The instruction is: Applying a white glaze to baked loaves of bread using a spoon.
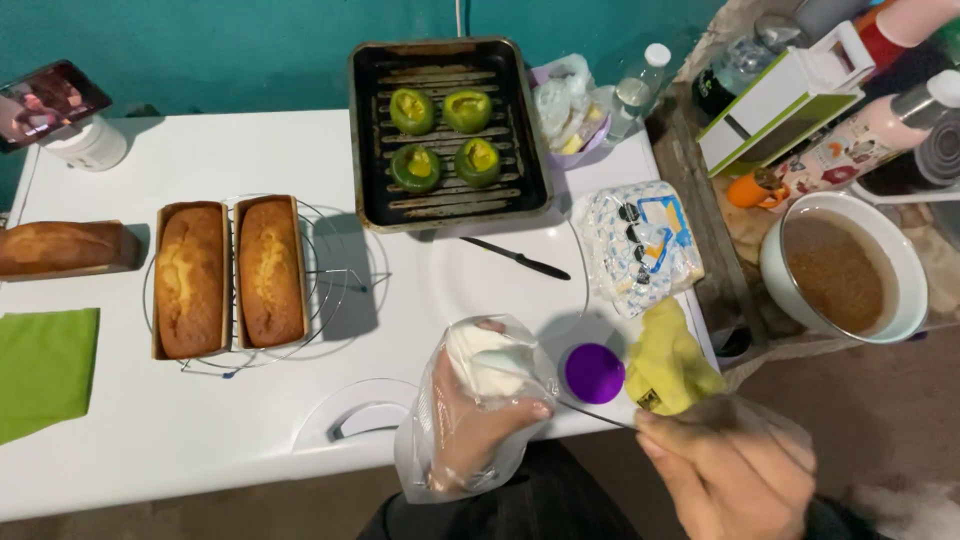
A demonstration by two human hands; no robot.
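Where the picture is nearest the camera, the left hand (478,425) sits inside a clear plastic bag (470,410), its fingers curled around a lump of white soft filling (492,362) at the bag's upper end; the bag's long axis runs from the lower edge up and slightly right. Just right of it, the right hand (735,468) pinches the handle of a thin metal utensil (592,413), whose tip points left toward the bag's mouth, so the two hands nearly meet over the white tabletop's (200,430) near edge. Close beyond lie a round purple lid (594,372) and a crumpled yellow cloth (668,362). Farther left, two golden loaf cakes (228,275) rest in paper moulds on a round wire rack (330,290), with open tabletop between them and the hands. Farthest, a dark roasting tray (450,210) holds four stuffed green peppers (445,135).
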